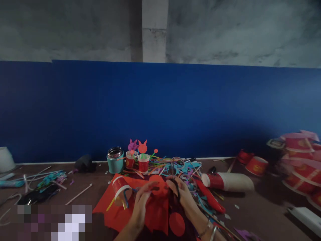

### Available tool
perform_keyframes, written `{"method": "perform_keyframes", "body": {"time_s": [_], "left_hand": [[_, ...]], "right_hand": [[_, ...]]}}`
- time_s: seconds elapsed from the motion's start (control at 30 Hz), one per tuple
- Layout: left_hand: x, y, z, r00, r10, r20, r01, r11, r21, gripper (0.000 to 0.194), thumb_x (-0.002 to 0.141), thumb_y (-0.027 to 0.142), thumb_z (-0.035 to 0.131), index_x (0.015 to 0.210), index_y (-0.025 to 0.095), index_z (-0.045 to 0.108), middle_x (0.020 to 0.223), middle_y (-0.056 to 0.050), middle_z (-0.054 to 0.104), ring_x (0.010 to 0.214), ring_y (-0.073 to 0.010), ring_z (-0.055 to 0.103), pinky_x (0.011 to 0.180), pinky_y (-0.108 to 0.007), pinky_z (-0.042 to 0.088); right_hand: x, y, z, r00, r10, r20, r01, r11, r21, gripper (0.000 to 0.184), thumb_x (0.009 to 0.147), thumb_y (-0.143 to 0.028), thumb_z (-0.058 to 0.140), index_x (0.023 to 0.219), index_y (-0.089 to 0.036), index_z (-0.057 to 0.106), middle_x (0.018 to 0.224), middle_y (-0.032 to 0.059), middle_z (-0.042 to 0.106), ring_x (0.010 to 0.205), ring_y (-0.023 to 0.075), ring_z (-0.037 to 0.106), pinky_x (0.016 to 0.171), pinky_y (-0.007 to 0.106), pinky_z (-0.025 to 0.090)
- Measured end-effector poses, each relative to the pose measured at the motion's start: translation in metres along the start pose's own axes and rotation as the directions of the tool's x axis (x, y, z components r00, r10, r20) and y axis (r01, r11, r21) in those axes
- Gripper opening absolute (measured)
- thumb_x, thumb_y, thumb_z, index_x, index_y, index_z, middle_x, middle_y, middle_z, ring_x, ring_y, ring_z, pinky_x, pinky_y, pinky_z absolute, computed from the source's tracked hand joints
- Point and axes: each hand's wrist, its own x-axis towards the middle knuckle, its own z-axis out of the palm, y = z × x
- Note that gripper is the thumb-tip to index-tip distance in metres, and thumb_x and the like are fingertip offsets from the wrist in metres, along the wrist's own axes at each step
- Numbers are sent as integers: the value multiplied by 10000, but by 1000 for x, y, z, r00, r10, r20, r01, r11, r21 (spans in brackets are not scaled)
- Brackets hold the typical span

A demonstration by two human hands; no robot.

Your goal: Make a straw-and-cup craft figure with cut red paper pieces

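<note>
Red paper (156,216) is lying in flat, overlapping sheets at the near middle of the brown counter (258,207), spreading under the hands. At the far left a white cup (6,160) is standing, with teal scraps (51,180) lying nearer and a pale stick (79,194) resting to their right. A teal container (115,162) is sitting open by the blue panel (160,107). Beside it, two red cups (143,164) are holding eared paper cutouts. Nearer, a tipped cup (120,187) is lying on the paper, straws poking from its mouth. The left hand (141,202) is hovering over the paper, fingers bent; whether it is pinching any, I cannot tell. The right hand (182,194) is gripping dark scissors (178,190), and a red disc (177,224) is lying just nearer. Straws and scraps are heaping up beyond it. Farther right, a cup stack (228,181) is lying sideways, and red containers (302,174) are piling up at the edge. Above the panel a grey wall (75,30) is rising, a pale pillar (154,30) dividing it.
</note>
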Motion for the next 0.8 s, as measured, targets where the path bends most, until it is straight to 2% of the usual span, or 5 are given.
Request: {"method": "perform_keyframes", "body": {"time_s": [0.13, 0.3, 0.4, 0.53, 0.8], "left_hand": [[-7, 2, -1, 988, 7, 157, -33, 986, 161, 347, 681, 193, 470, 956, 218, 681, 1054, -57, 649, 1071, -278, 491, 937, -368, 345], [-3, 3, 3, 990, 139, -4, -135, 966, 219, 268, 701, 316, 506, 856, 206, 695, 1070, -79, 616, 1045, -287, 491, 899, -372, 370], [1, 2, 11, 987, 74, -143, -42, 976, 215, 288, 702, 431, 563, 735, 172, 685, 705, -50, 637, 705, -204, 560, 688, -303, 439], [2, -4, 18, 983, -98, -158, 101, 995, 11, 355, 569, 506, 664, 600, 153, 643, 514, 1, 577, 498, -140, 503, 509, -253, 402], [8, -15, -1, 890, -182, -418, 159, 983, -90, 377, 574, 467, 679, 800, 166, 659, 808, -42, 664, 775, -203, 603, 727, -309, 449]], "right_hand": [[2, 7, 1, 999, 37, -8, -37, 999, 36, 397, 547, -393, 731, 827, -165, 565, 503, -65, 506, 353, 54, 389, 347, 171, 285], [-4, 8, -2, 932, -337, -134, 299, 923, -243, 266, 662, -230, 620, 913, -167, 555, 664, 1, 570, 593, 149, 537, 557, 246, 444], [-17, 2, -1, 839, -543, 38, 487, 719, -495, 332, 670, -74, 515, 976, -189, 576, 863, 53, 601, 789, 191, 553, 735, 300, 443], [-31, -3, 7, 793, -492, 358, 607, 593, -529, 482, 619, 8, 480, 1029, -225, 577, 914, 49, 596, 837, 195, 539, 748, 297, 435], [-17, 3, 8, 951, -307, -46, 294, 938, -183, 275, 714, -259, 619, 966, -176, 543, 755, 16, 585, 647, 144, 543, 594, 222, 441]]}}
